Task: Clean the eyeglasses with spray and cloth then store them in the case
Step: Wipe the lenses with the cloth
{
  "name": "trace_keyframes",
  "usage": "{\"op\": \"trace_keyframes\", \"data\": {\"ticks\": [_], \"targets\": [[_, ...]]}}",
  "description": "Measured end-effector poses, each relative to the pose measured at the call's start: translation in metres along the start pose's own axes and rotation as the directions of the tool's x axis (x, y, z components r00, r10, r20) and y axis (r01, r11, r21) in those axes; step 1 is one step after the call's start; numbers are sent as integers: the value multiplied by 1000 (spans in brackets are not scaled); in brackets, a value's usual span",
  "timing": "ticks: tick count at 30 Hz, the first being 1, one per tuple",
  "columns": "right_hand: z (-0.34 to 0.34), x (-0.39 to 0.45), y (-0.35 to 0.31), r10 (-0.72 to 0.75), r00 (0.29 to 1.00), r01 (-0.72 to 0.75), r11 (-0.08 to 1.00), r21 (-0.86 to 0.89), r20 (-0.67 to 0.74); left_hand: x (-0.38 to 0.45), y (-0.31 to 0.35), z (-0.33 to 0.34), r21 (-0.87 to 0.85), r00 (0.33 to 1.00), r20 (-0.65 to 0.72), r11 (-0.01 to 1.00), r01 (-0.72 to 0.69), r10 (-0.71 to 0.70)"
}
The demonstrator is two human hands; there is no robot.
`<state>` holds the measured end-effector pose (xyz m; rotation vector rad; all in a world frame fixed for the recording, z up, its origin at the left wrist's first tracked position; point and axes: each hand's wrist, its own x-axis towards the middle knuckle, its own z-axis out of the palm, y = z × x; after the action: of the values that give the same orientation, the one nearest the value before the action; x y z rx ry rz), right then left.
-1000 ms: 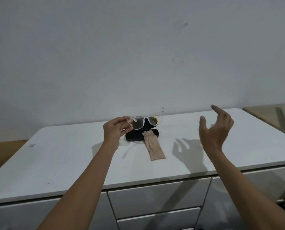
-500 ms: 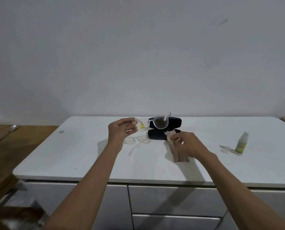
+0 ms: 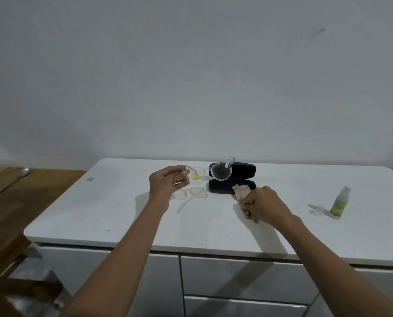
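Since half a second ago, the right hand (image 3: 263, 202) has closed its fingers on the cloth (image 3: 241, 190), lower right of centre. Left of centre, the left hand (image 3: 165, 184) pinches one temple of the clear eyeglasses (image 3: 210, 173), raised before the open black case (image 3: 233, 179). They look light and brittle, lenses smudgeable; frame edges seem the safest hold. At the right, well apart, stands the spray bottle (image 3: 339, 203) on the white counter (image 3: 122, 213); nothing blocks the way.

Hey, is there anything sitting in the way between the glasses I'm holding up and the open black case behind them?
Mostly clear. The left hand holds the eyeglasses in the air just in front of the open case. Only the cloth, gripped by the right hand, overlaps the case's front right edge.
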<state>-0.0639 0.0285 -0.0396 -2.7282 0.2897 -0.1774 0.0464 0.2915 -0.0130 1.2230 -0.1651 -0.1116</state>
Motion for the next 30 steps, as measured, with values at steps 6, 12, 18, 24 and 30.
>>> {"op": "trace_keyframes", "data": {"ticks": [6,12,18,24,30], "targets": [[-6,-3,-11,206,977,-110,726,679,-62,-1,3,4,17,1000,-25,1000,-16,17],[-19,-1,-41,260,966,-45,190,981,-6,-2,10,6,21,997,-63,999,-44,46],[-21,7,-73,353,923,114,122,986,-151,-7,17,16,47,997,-37,997,-69,71],[-12,17,-93,467,833,187,267,945,-297,-13,23,26,46,998,-20,998,-52,53],[-13,16,-104,445,805,247,348,904,-391,-18,29,31,2,998,-29,999,-49,49]]}}
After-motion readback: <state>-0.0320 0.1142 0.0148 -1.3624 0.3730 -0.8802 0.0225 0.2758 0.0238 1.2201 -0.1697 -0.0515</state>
